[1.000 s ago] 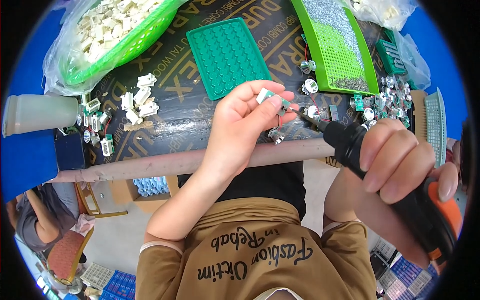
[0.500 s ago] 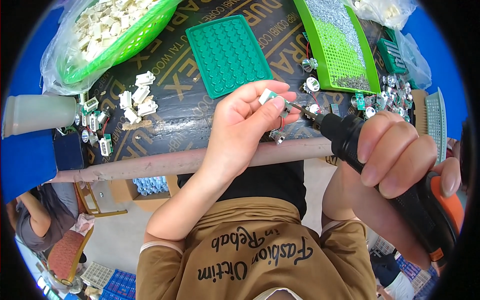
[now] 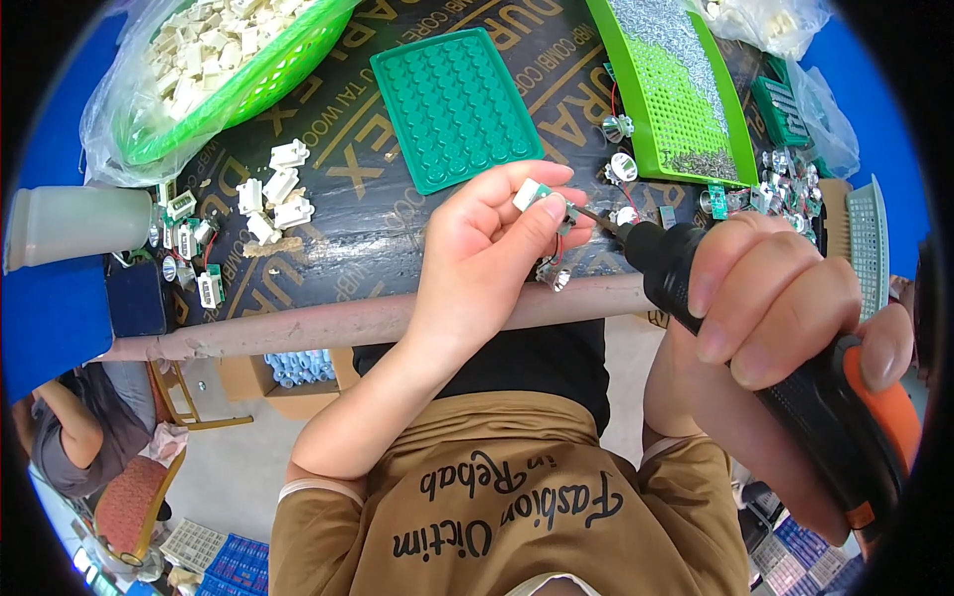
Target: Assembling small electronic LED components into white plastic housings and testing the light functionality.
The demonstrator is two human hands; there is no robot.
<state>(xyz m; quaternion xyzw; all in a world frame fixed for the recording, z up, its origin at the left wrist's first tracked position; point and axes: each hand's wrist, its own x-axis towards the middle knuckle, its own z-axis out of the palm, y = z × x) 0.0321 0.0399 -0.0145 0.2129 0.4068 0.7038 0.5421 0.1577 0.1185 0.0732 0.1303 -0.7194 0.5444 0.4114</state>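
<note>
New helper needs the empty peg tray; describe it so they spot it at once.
On the dark table, look between the green basket of white parts and the bright green tray of screws. The flat teal tray lies there, its rows of round sockets bare.

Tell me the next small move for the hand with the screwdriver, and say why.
Probably press the bit straight into the small part and start driving. The right hand grips the black and orange power screwdriver, whose tip already meets the small white and green part pinched in the left hand fingers, just above the table's edge.
</note>
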